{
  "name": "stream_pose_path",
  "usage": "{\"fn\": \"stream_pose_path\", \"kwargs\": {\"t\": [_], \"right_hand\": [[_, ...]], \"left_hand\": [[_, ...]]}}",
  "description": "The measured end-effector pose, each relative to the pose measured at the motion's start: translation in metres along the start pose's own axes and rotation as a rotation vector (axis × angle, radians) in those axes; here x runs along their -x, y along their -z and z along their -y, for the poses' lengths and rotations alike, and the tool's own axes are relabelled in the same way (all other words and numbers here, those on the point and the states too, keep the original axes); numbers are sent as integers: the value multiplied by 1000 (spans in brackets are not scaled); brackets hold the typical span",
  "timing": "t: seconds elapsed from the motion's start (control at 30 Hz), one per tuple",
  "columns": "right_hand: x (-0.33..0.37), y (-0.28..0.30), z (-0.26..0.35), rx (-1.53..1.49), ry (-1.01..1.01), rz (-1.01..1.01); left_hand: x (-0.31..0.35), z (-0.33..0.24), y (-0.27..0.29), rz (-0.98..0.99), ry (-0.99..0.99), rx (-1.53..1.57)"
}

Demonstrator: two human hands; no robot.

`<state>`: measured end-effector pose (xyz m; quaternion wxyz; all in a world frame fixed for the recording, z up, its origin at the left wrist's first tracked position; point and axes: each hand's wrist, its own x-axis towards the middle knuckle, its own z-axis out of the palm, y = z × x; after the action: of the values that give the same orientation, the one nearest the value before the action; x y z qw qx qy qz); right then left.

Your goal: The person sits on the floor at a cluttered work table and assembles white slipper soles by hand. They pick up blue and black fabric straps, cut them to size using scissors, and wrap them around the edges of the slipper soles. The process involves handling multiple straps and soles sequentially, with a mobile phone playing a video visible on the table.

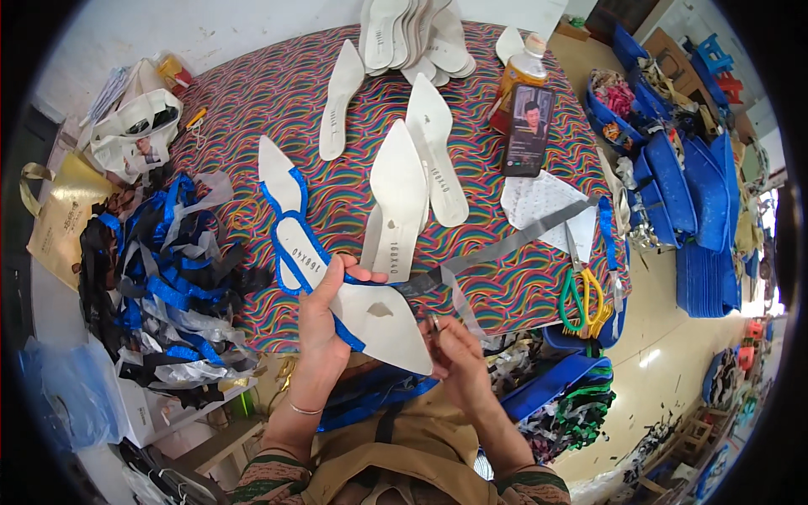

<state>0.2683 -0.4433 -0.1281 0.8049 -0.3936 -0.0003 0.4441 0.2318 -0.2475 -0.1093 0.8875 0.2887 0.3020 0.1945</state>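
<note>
My left hand (322, 303) is closed on a white shoe insole (383, 324), thumb on top. Shiny blue strip edges part of it, and its pointed toe is towards my right. Curled at that toe, my right hand (461, 362) is closed; a small dark metallic bit shows by its fingers, and what they hold is hidden. Beyond the left hand lies another insole (276, 160) with blue edging. Bare white insoles (400, 164) rest on the table further off. A grey strip (539, 225) runs from behind the held insole to the table's right edge.
A patterned cloth covers the table (244, 93). Insoles are stacked (389, 34) at the back. To the right are a bottle (523, 66), phone (527, 135) and scissors (572, 303). Loose strips (160, 286) heap up at left; blue bins (673, 185) stand at right.
</note>
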Motion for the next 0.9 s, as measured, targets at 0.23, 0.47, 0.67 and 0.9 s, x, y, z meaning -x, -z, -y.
{"fn": "stream_pose_path", "kwargs": {"t": [0.23,0.47,0.67,0.9], "right_hand": [[-12,-10,-27,-115,95,-63],[-15,-22,-22,-90,181,-129],[-9,-15,-25,25,327,-155],[-8,-19,43,997,413,-71]], "left_hand": [[13,1,-5,-21,3,25],[28,6,-9,-23,-6,-11],[36,4,-15,-11,6,-32],[43,4,-17,59,-48,-176]]}}
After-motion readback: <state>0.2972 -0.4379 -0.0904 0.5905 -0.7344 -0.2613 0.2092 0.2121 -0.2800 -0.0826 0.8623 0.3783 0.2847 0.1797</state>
